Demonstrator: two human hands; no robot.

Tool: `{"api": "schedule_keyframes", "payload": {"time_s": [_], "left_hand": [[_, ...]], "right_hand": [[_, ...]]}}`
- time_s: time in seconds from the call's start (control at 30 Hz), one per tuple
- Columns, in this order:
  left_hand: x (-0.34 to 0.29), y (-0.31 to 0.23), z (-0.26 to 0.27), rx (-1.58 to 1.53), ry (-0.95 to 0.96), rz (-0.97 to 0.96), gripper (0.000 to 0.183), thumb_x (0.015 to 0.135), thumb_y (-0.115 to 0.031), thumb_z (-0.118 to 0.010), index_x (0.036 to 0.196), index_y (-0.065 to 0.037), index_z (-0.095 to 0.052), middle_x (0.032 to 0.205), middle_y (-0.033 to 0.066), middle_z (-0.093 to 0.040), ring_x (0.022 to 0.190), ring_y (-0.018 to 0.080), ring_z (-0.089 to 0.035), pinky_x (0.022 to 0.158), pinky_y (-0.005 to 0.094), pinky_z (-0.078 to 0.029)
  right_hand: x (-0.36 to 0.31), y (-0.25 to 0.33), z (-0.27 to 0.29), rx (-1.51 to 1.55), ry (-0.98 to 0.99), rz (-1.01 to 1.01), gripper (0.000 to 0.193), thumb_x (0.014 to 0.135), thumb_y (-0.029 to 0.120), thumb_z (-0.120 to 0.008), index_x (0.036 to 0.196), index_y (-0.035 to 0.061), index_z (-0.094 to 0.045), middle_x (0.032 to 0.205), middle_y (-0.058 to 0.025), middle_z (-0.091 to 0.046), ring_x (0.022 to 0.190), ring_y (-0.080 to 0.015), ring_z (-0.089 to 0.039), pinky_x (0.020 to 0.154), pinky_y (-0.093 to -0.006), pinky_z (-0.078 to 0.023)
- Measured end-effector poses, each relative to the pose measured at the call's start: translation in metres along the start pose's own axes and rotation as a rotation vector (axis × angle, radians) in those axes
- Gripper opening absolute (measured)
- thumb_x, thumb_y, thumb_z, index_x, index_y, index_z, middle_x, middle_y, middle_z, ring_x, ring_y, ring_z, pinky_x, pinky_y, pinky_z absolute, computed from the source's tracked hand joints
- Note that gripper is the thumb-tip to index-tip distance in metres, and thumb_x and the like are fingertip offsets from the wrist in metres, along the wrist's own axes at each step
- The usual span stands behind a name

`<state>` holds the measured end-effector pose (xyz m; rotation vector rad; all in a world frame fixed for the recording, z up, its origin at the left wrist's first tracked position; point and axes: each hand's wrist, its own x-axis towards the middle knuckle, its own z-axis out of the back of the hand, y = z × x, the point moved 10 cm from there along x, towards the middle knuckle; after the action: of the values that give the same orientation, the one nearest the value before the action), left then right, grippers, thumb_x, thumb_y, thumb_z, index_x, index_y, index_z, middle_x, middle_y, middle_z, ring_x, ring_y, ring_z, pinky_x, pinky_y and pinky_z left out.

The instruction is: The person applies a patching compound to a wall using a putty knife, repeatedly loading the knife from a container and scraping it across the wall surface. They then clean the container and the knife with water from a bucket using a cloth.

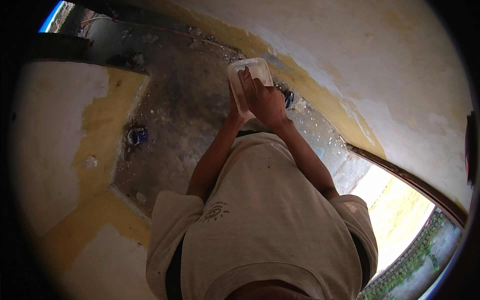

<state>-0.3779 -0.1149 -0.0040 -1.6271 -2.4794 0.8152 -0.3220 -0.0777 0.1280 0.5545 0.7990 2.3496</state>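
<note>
Hands are being held close together in front of the shirt, with one pale, translucent tub being shared between them. Left hand: its hold is being kept on the tub's left wall, the fingers being partly hidden behind and under the plastic; it is being read as clamped on that side. Right hand: it is being held over the open top from the right, with fingers being pointed across the interior. Whether these are touching the inside, or whether something thin and brown is being pinched between them, is not being shown clearly enough to tell.

Key relation: the tub's long axis is running away from the body, roughly in line with the forearms; the near short end is being framed by the two wrists, the far short end is being left bare beyond the fingertips. The left wall is being covered by the left hand; the opening is being overlapped by the right, which is therefore being judged the nearer hand to the interior. Access to the far right corner is being judged the freest.

Surroundings: a blue cup is lying on the stained floor, well apart to the left. A patchy yellow-and-white wall is rising on the right.
</note>
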Motion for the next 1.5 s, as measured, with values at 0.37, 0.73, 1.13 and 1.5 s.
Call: {"api": "schedule_keyframes", "payload": {"time_s": [0.37, 0.73, 1.13, 1.5], "left_hand": [[-0.005, -0.007, 0.002, 0.053, 0.009, -0.016, 0.079, 0.097, -0.073, -0.025, 0.153, -0.018, -0.032, 0.15, 0.0057, -0.044, 0.136, 0.0262, -0.045, 0.115, 0.0455, -0.036], [-0.021, 0.009, 0.011, -0.022, 0.025, 0.18, 0.084, 0.094, -0.077, -0.026, 0.153, -0.018, -0.031, 0.146, 0.0093, -0.047, 0.128, 0.0296, -0.053, 0.104, 0.0512, -0.048], [-0.021, 0.02, -0.008, -0.096, 0.255, 0.279, 0.078, 0.098, -0.072, -0.022, 0.152, -0.018, -0.032, 0.142, 0.0088, -0.05, 0.127, 0.0287, -0.055, 0.103, 0.0488, -0.049], [-0.017, 0.017, 0.006, -0.158, 0.176, 0.245, 0.07, 0.102, -0.065, -0.023, 0.154, -0.019, -0.028, 0.148, 0.0077, -0.044, 0.132, 0.0274, -0.049, 0.108, 0.048, -0.044]], "right_hand": [[0.004, -0.007, 0.002, 0.162, 0.033, -0.051, 0.019, 0.089, 0.02, -0.062, 0.088, 0.0004, -0.06, 0.067, -0.0267, -0.062, 0.066, -0.0473, -0.064, 0.058, -0.052, -0.053], [0.042, 0.013, 0.057, -0.016, 0.139, 0.136, 0.016, 0.086, 0.017, -0.063, 0.083, 0.0012, -0.064, 0.068, -0.024, -0.06, 0.066, -0.045, -0.061, 0.059, -0.0475, -0.05], [0.045, 0.03, 0.04, -0.311, 0.247, 0.365, 0.046, 0.085, 0.013, -0.059, 0.131, 0.014, -0.062, 0.07, -0.0133, -0.066, 0.066, -0.0346, -0.067, 0.058, -0.0454, -0.055], [0.042, 0.016, 0.026, -0.295, 0.283, 0.238, 0.019, 0.084, 0.021, -0.06, 0.089, 0.0051, -0.069, 0.073, -0.0205, -0.067, 0.073, -0.0384, -0.068, 0.07, -0.0476, -0.056]]}}
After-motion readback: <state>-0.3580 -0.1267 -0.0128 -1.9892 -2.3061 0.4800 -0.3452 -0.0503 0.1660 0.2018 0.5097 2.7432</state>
